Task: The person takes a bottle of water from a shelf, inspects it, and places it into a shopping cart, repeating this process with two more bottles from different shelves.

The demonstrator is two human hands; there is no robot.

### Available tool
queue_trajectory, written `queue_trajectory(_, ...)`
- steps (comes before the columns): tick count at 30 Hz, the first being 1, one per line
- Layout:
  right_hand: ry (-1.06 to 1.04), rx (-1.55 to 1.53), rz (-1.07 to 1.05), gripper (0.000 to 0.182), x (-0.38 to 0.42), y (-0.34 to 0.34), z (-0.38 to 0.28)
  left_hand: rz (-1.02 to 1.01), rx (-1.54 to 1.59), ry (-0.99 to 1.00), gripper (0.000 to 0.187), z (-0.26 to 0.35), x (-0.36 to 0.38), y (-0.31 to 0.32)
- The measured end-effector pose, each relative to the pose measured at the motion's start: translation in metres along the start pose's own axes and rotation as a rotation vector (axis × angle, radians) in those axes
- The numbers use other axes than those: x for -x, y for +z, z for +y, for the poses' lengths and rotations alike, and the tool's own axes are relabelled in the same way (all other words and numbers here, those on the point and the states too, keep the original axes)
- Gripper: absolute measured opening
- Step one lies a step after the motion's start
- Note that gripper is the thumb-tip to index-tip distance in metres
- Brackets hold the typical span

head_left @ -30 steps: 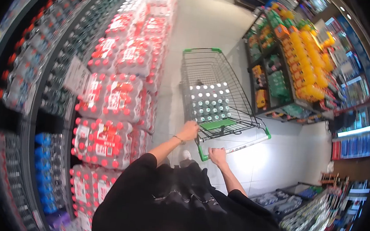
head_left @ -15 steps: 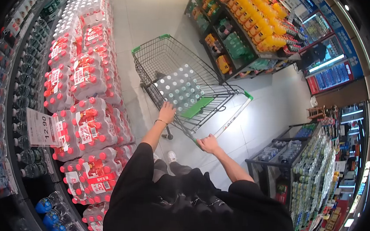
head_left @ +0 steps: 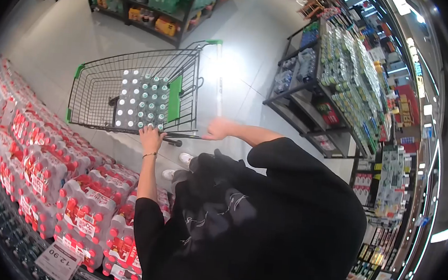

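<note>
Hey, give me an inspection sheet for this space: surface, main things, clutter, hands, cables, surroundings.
Surface: pale tiled floor, lamp glare near the cart's handle.
Main things: wire cart holding bottles with white or green-marked caps.
Clutter: nothing seen.
Hands: left hand on the cart's side rim; right hand gripping the handle's near end.
Cables: nothing seen.
Surroundings: red-capped bottle packs, price sign, stacked drinks.

The pale tiled floor [head_left: 250,42] carries the wire shopping cart [head_left: 174,99] and two dark display racks [head_left: 301,97]; in the cart's basket, white- and green-capped bottles [head_left: 143,101] stand in close rows.
</note>
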State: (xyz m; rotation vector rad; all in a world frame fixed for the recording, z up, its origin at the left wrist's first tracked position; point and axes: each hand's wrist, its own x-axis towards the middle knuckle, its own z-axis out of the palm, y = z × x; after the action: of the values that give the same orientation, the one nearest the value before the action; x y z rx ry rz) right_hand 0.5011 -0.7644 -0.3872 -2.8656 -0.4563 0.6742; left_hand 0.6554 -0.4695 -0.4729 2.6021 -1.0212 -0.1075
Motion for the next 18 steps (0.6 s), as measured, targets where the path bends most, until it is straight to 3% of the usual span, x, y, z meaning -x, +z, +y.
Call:
queue_trajectory(5,-0.067,0.061,0.037,0.074,0.032,0.013,0.016,-0.143,-0.008,0.049,0.038,0.021,0.008,0.008)
queue_trajectory(12,-0.096,0.082,0.036,0.069,0.084,0.032,0.029,-0.129,0.123,0.034,0.035,0.058,0.038,0.034)
queue_trajectory(15,-0.12,0.097,0.026,0.066,0.1,0.038,0.037,-0.297,0.188,-0.032,0.034,0.078,0.04,0.019)
queue_trajectory(18,-0.152,0.105,0.013,0.064,0.114,0.046,0.046,-0.181,0.188,0.002,0.033,0.09,0.05,0.028)
